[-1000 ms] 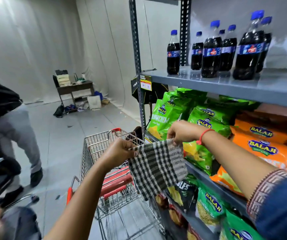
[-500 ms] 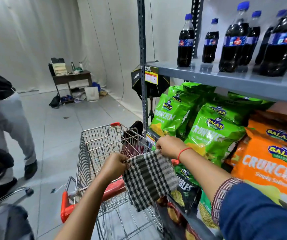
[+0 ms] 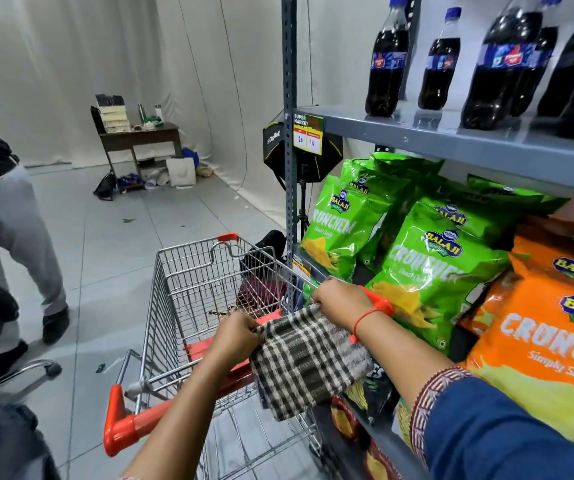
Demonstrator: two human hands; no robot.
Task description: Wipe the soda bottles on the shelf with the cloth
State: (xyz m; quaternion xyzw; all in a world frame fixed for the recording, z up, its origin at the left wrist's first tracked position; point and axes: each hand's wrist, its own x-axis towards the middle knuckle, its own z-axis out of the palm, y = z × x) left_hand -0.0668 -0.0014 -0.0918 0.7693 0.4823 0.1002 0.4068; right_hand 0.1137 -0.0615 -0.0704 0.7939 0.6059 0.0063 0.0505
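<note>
Over the cart (image 3: 209, 299), both hands are busy with the cloth (image 3: 306, 362): the left hand (image 3: 238, 336) pinches one top corner, the right hand (image 3: 342, 304) pinches the other, and the checked fabric hangs slack between them, draped down past the chip bags (image 3: 427, 278). The bottles (image 3: 387, 60) stand on the shelf (image 3: 486, 147) above, well apart from the cloth, none touched yet.

From where I stand, the risk is in the reach. They stand close together near the front edge, tall and narrow, so a loose sweep of hanging cloth could catch one and tip it into its neighbours or off the edge. Wiping one-handed without steadying a bottle would likely push it back or topple it. The arm rising past the bags could also drag one off its shelf.
</note>
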